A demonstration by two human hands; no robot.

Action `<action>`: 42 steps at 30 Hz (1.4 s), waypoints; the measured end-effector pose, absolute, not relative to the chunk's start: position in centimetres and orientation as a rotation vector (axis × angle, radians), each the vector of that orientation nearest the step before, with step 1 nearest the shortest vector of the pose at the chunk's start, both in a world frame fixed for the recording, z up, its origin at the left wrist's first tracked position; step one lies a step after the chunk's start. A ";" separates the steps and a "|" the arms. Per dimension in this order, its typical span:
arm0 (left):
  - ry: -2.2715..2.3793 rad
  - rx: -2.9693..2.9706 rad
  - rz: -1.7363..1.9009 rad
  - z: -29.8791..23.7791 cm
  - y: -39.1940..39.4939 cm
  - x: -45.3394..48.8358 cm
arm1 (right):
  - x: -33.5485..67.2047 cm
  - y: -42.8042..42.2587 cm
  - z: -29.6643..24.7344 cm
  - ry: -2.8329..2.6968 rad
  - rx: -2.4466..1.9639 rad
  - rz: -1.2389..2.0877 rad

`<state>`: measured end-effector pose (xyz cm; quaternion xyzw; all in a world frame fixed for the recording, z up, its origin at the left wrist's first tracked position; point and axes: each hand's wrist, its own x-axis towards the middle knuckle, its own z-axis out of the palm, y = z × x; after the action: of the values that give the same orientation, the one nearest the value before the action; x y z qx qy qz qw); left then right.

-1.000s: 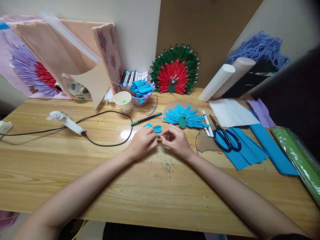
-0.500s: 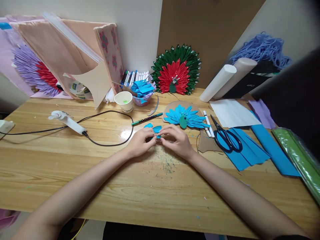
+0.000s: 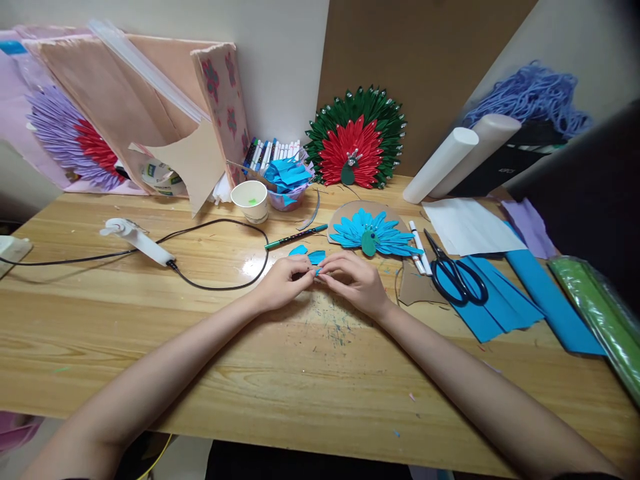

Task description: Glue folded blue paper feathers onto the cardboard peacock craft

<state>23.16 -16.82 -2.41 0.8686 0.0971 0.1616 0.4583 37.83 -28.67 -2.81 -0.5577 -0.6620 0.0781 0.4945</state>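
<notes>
Both my left hand point(image 3: 284, 283) and my right hand point(image 3: 357, 283) are closed, fingertips meeting over the table. Pinched between them is a small blue paper piece point(image 3: 317, 271), mostly covered by the fingers. Just beyond the fingertips lie loose blue paper petals point(image 3: 316, 257). A blue paper peacock point(image 3: 373, 233) with a green body rests on a rounded cardboard base, past my right hand. Beyond my left hand lies a green patterned pen point(image 3: 296, 237).
Black-handled scissors point(image 3: 457, 277) lie on blue paper sheets point(image 3: 500, 300) at the right, beside white markers point(image 3: 420, 247). A corded white glue gun point(image 3: 140, 243) lies left. A paper cup point(image 3: 250, 202) and a red-green paper peacock point(image 3: 353, 143) stand at the back.
The fingertips have drawn closer together around the small blue paper piece, and less of it shows. The whole view has shifted slightly; the other things stay put.
</notes>
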 end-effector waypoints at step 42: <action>0.149 2.309 0.362 -1.6 -17.2 23.2 | 38.1 -28.6 -3.0 -1.700 -1.399 0.156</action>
<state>23.19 -17.16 -1.60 0.9081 0.0585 0.1422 0.3895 38.08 -28.62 -3.05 -0.5658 -0.6876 0.0632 0.4506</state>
